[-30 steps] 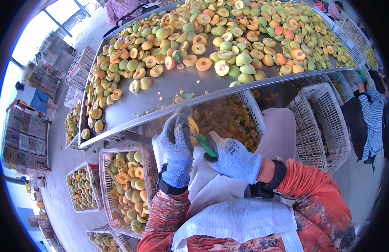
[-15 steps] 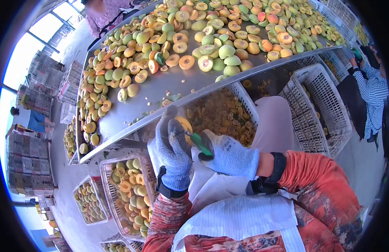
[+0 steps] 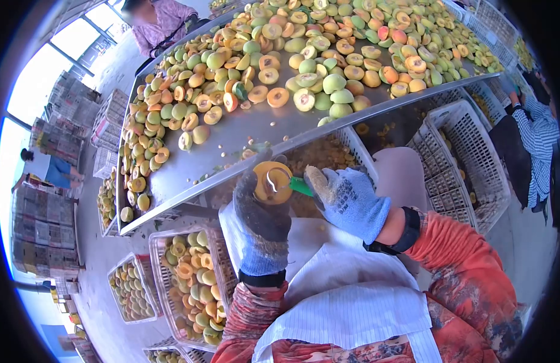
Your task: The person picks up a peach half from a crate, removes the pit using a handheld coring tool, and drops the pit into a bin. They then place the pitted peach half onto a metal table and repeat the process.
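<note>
My left hand (image 3: 260,215), in a blue and grey glove, is closed around a peach half (image 3: 274,192) with its yellow cut face turned up. In my gloved right hand (image 3: 354,201) is a green-handled pitting knife (image 3: 300,186). Its thin, curved metal blade lies over the middle of the cut face. Both hands are above my lap, just in front of the metal table's edge (image 3: 231,176). Below and behind them, a crate (image 3: 359,148) of cut pieces is partly hidden.
Many peach halves (image 3: 277,97) are heaped across the table. Crates of fruit (image 3: 192,290) stand on the floor at left; a white crate (image 3: 474,163) stands at right. One person (image 3: 162,27) sits across the table, another (image 3: 537,139) at far right.
My left hand has turned, bringing the peach half's cut face toward me. The knife's blade now shows over that face, and my right hand has shifted slightly right. The view has shifted a little.
</note>
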`<state>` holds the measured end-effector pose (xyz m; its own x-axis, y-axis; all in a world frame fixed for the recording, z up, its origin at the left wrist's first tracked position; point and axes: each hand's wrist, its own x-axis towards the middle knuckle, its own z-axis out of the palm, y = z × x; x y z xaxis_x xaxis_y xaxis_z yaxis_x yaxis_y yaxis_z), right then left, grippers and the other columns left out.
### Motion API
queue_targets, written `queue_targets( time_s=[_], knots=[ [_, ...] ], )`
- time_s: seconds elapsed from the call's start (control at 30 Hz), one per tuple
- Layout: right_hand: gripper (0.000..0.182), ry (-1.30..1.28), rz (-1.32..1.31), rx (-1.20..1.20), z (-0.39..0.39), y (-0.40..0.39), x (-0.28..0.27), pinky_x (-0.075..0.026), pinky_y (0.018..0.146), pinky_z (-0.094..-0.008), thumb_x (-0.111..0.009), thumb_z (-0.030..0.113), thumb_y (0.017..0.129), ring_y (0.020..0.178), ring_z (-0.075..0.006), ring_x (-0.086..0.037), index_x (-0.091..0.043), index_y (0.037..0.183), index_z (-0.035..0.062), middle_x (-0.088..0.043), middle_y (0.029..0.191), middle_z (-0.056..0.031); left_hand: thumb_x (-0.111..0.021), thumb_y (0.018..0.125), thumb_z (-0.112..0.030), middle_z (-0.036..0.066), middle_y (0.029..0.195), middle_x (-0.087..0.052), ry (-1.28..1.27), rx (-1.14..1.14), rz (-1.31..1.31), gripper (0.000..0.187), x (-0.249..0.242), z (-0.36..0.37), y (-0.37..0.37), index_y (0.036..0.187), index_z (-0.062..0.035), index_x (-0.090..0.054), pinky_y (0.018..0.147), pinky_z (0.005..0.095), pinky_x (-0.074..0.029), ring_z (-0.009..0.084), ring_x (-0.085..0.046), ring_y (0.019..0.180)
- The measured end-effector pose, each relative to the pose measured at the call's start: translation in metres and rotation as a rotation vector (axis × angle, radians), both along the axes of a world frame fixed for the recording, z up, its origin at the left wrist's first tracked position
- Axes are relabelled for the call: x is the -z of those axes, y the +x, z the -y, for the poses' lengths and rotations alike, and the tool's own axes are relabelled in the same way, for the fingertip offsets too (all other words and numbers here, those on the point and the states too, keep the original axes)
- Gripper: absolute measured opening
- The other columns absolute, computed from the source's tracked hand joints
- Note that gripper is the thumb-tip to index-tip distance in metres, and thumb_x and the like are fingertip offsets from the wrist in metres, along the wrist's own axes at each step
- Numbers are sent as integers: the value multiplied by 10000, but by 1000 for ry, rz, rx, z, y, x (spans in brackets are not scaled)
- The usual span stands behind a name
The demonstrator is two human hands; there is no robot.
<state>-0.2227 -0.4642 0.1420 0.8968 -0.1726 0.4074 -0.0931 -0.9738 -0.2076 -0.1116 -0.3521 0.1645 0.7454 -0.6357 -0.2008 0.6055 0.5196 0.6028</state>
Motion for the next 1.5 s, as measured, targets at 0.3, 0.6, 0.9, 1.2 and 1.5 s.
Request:
queue_targets(
  time_s=[0.3, 0.6, 0.9, 1.2, 1.5],
  knots=[
    [413, 111, -216, 14, -28, -6, -4, -466, 500, -394, -486, 158, 801, 593, -261, -614, -451, 1165, -32, -607, 748, -148, -528, 817, -171, 159, 1077, -573, 447, -244, 998, 366, 21, -7, -5, 1129, 18, -519, 778, 386, -514, 264, -575, 977],
    [513, 601, -217, -72, -33, -1, -2, -476, 543, -417, -598, 240, 764, 632, -356, -612, -434, 1128, -82, -591, 661, -208, -571, 859, -168, 99, 954, -632, 607, -223, 997, 268, 4, -8, -1, 1024, 42, -600, 692, 263, -478, 152, -596, 789],
    [259, 1395, -481, -228, -24, 5, -32, -425, 359, -293, -585, 115, 766, 448, -134, -513, -449, 956, 4, -506, 589, -63, -551, 873, -149, 89, 975, -630, 519, -329, 798, 252, 11, -9, -6, 1036, 39, -591, 750, 257, -467, 142, -585, 859],
    [389, 547, -329, -12, -19, 7, -9, -474, 678, -433, -681, 210, 711, 770, -399, -585, -519, 993, -3, -587, 777, -244, -539, 873, -116, 104, 953, -650, 428, 23, 540, 229, 9, -7, 18, 1023, 40, -616, 729, 253, -496, 144, -610, 822],
    [338, 857, -426, -84, -33, 1, -6, -463, 593, -398, -668, 123, 719, 676, -300, -608, -491, 962, -31, -584, 752, -178, -653, 767, -186, 85, 739, -662, 527, 14, 856, 189, 54, -11, 25, 865, -25, -669, 619, 291, -492, 168, -634, 650]
  ],
)
